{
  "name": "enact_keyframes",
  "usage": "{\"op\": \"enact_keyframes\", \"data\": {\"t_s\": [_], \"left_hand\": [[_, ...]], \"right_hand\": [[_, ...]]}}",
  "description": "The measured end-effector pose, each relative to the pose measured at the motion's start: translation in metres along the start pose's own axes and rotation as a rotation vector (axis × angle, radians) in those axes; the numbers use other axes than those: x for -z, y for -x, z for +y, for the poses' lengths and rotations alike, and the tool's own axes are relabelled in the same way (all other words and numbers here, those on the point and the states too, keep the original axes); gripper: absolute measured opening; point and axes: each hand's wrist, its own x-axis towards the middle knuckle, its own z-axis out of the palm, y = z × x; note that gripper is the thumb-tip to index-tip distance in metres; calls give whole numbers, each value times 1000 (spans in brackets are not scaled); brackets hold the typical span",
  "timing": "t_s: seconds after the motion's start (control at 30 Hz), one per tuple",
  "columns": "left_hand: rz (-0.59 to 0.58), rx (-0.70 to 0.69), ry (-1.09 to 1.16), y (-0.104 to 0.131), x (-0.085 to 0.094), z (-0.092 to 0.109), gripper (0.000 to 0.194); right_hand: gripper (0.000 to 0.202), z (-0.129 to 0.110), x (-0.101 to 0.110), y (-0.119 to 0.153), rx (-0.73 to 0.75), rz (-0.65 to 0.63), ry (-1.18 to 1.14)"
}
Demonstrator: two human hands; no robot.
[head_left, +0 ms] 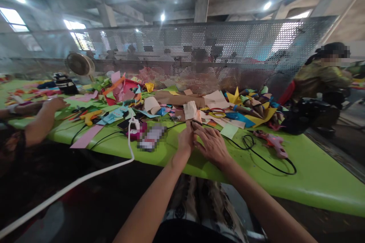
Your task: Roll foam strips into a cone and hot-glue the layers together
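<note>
A folded piece of cream paper [189, 110] stands up from between my hands, above the table's near middle. My left hand [186, 138] is closed around its lower end. My right hand [211, 143] leans in from the right, its bent fingers closed at the base of the same paper and overlapping the left fingers. A short dark strip shows by the right fingertips; what it is I cannot make out. Yellow-handled scissors [216, 113] lie just beyond the right hand. A pink glue gun [273, 144] rests to the right on its black cable.
Coloured paper scraps and yellow paper stars [234, 96] cover the back of the green table [319, 182]. A phone [152, 137], a white plug [134, 124] with its cable and a yellow glue gun [91, 117] lie left. Another person's hand [54, 105] is at far left.
</note>
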Motion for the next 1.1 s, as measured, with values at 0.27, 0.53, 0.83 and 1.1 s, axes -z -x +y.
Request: {"op": "enact_keyframes", "data": {"t_s": [0.27, 0.53, 0.83, 1.1], "left_hand": [[20, 77, 220, -6, 3, -2, 39], [23, -27, 390, -4, -8, -5, 47], [-57, -305, 406, 3, -14, 5, 55], [-85, -234, 270, 0, -11, 6, 29]], "right_hand": [[24, 4, 2, 3, -157, 92, -215], [35, 25, -18, -1, -390, 112, -556], [44, 35, -36, -6, -620, 219, -1010], [42, 47, -32, -2, -741, 344, -1146]]}}
